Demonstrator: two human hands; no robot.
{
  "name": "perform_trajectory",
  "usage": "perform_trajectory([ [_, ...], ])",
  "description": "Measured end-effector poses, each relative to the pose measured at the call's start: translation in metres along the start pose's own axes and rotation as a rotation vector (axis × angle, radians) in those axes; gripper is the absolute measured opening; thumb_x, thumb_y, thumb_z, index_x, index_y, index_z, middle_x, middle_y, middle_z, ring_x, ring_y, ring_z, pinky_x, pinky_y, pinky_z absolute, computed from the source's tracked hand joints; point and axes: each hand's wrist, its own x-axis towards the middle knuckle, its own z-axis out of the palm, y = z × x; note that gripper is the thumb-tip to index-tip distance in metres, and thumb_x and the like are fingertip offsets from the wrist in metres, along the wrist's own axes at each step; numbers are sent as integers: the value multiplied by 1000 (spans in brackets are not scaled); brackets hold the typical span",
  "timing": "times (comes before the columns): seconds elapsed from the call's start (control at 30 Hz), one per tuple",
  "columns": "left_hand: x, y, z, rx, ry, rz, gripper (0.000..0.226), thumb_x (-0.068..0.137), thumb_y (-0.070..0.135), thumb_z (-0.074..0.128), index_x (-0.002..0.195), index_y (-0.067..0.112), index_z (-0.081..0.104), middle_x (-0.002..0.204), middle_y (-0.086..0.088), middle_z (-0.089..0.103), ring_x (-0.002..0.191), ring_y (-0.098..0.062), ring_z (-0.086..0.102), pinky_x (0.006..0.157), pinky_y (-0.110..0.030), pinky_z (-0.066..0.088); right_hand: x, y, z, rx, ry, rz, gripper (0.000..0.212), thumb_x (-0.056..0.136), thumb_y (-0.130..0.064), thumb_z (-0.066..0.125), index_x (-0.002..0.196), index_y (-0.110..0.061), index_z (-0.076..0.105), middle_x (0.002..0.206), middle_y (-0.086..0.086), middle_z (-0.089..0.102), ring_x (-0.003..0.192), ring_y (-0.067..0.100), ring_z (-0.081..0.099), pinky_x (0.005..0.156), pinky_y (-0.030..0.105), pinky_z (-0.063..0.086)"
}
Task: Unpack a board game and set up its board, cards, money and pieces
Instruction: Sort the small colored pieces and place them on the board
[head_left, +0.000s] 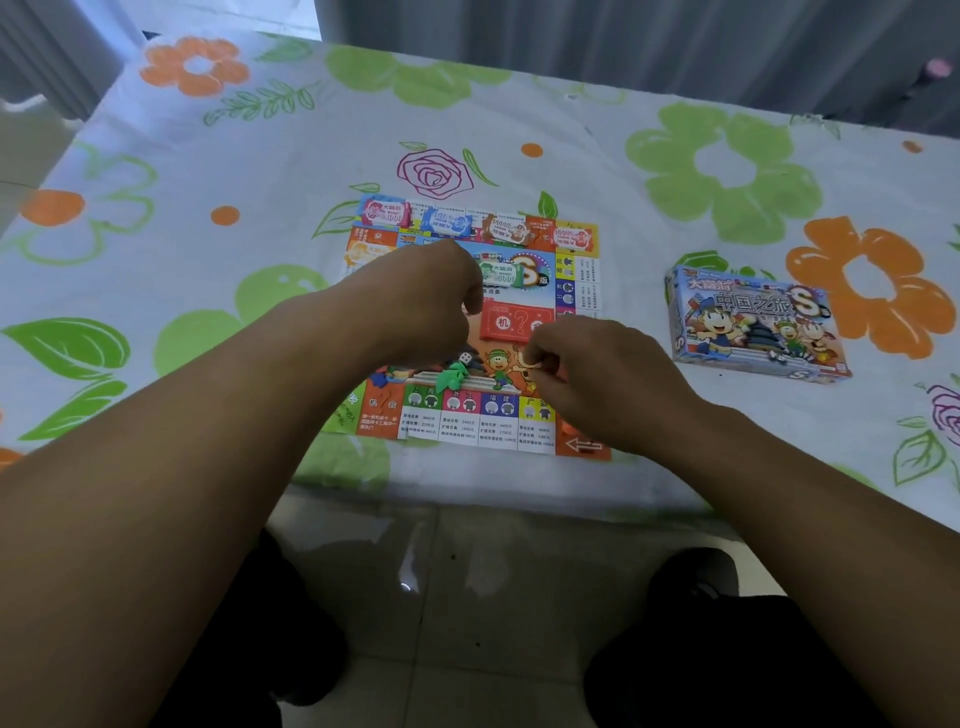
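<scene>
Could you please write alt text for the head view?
Left hand and right hand reach over a game board on a floral tablecloth, the right pinching something small. Money stacks line its far edge; the box lies right.

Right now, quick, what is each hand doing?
Left hand: fingers curled; whether it holds anything cannot be told.
Right hand: pinches a small pale piece.

Occlusion note: both hands are blocking parts of the board (470, 415).

The left hand (431, 301) is covering the board's centre-left squares and the left end of the green money stack (501, 274); its curled fingers are pointing down, hiding whether they hold anything. The right hand (587, 374) is masking the board's right edge and a corner of the red card stack (511, 322), and is pinching a small pale thing (535, 362), too small to identify.
</scene>
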Motion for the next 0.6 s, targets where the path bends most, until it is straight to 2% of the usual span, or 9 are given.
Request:
perform_trajectory([
  [0.13, -2, -10, -3, 8, -1, -24, 34, 89, 0, 57, 118, 16, 65, 116, -3, 64, 95, -24, 62, 77, -36, 54, 21, -21, 14, 29, -48, -77, 30, 99, -23, 57, 129, -26, 58, 122, 3, 65, 100, 23, 64, 82, 40, 58],
  [0.27, -2, -17, -9, 4, 3, -54, 34, 87, -2, 57, 115, 15, 67, 106, -5, 69, 93, -24, 64, 80, -39, 56, 35, -36, 31, -72, -114, -153, 45, 101, -18, 54, 145, -28, 47, 130, 6, 53, 95, 24, 61, 76, 35, 57],
  [0.37, -2, -24, -14, -11, 21, -67, 34, 87, -1, 56, 113, 17, 67, 105, -5, 69, 94, -25, 65, 80, -39, 57, 41, -41, 37, -134, -145, -192, 47, 101, -19, 53, 146, -26, 43, 125, 8, 47, 87, 22, 57, 73, 37, 56],
  [0.6, -6, -29, -18, -28, 34, -60, 32, 87, -3, 56, 113, 11, 69, 103, -8, 71, 89, -27, 66, 74, -37, 57, 47, -44, 42, -187, -115, -225, 37, 99, -21, 56, 136, -21, 53, 114, 6, 46, 77, 20, 56, 66, 38, 57],
])
